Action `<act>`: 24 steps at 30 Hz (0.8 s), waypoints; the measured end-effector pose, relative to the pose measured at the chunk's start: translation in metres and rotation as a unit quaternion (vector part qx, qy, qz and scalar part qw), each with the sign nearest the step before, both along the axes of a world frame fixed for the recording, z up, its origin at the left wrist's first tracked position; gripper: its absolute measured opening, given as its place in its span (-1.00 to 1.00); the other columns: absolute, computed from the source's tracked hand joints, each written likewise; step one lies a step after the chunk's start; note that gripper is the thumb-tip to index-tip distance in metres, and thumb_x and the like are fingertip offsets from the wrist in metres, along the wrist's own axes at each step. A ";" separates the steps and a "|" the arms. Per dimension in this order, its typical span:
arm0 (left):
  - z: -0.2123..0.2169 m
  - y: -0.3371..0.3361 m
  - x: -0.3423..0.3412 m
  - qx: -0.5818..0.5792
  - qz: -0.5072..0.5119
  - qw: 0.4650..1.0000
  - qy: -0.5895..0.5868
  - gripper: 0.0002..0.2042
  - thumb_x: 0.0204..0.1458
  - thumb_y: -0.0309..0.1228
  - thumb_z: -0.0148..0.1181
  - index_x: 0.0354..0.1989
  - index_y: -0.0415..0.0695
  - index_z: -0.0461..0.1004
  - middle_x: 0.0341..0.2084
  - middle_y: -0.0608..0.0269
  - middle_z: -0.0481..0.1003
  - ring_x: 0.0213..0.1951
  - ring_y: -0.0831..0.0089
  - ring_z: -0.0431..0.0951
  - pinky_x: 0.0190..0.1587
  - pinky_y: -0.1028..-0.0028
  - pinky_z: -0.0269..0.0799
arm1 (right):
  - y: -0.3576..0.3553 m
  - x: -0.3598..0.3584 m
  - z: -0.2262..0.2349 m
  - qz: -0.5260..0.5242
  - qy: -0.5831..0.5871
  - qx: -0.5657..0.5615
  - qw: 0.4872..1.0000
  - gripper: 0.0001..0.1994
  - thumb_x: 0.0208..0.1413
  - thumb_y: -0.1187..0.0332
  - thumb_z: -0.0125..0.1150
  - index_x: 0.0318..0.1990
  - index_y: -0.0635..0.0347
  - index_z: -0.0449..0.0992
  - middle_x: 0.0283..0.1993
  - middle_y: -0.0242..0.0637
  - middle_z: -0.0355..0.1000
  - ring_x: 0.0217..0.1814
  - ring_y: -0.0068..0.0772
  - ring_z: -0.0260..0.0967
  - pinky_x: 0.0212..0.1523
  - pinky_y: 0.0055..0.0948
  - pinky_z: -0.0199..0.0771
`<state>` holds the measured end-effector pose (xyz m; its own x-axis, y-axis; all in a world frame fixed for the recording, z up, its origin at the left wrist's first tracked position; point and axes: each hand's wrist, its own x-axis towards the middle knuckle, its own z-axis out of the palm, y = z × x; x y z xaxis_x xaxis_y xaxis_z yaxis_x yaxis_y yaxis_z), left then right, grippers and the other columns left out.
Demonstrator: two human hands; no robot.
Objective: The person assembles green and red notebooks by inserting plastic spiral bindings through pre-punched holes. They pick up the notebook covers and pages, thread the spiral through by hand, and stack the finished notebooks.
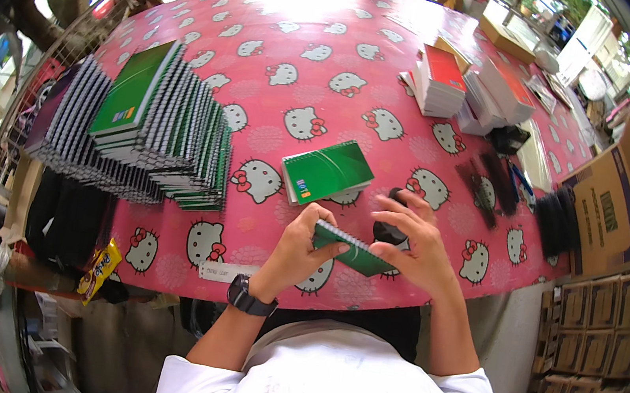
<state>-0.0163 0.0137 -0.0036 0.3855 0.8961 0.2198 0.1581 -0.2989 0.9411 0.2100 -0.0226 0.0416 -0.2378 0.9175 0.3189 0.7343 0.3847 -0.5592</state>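
White shirt nearest, left fingers grip notebook, long axis slanting down-right, right fingers spread.

Left grip holds green notebook (spiral-bound, tilted).

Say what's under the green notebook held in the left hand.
Beneath the green notebook, the pink tablecloth shows on its near side, with part of a printed cat face. The notebook and left hand cover the rest of that face and anything directly beneath.
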 end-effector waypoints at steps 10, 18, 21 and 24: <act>0.031 -0.017 0.013 -0.013 0.060 0.990 -0.128 -0.77 -0.20 -0.57 0.42 -0.40 -0.20 0.46 -0.47 0.30 0.52 -0.39 0.60 0.54 -0.33 0.58 0.48 | -0.007 -0.047 0.009 0.051 0.240 0.084 0.966 -0.77 -0.04 0.47 0.35 -0.20 0.25 0.50 -0.35 -0.25 0.43 -0.34 -0.33 0.39 -0.36 -0.43 0.41; 0.048 -0.022 0.006 0.071 0.043 0.995 -0.049 -0.78 -0.23 -0.56 0.42 -0.39 -0.19 0.49 -0.46 0.27 0.55 -0.41 0.57 0.55 -0.35 0.57 0.48 | -0.002 -0.049 0.015 0.092 0.232 0.115 0.961 -0.76 -0.09 0.37 0.42 -0.29 0.20 0.51 -0.38 -0.30 0.43 -0.42 -0.42 0.31 -0.47 -0.49 0.30; 0.053 -0.024 0.001 0.112 0.050 0.992 -0.015 -0.78 -0.23 -0.54 0.43 -0.41 -0.18 0.49 -0.47 0.27 0.55 -0.42 0.56 0.55 -0.37 0.56 0.47 | -0.002 -0.048 0.023 0.105 0.204 0.105 0.968 -0.76 -0.11 0.38 0.42 -0.29 0.21 0.51 -0.39 -0.30 0.41 -0.41 -0.39 0.31 -0.46 -0.48 0.31; 0.054 -0.024 -0.004 0.103 0.057 0.993 -0.030 -0.78 -0.23 -0.52 0.43 -0.43 -0.18 0.49 -0.48 0.27 0.55 -0.44 0.55 0.55 -0.39 0.55 0.47 | -0.002 -0.051 0.028 0.125 0.196 0.106 0.967 -0.77 -0.10 0.41 0.40 -0.29 0.23 0.51 -0.39 -0.29 0.40 -0.38 -0.34 0.33 -0.42 -0.46 0.33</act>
<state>-0.0205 -0.0107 0.0505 0.2651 0.8667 0.4225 0.1481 -0.4696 0.8704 0.1590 -0.0250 0.0696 -0.2666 0.7506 0.6046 0.3516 0.6598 -0.6641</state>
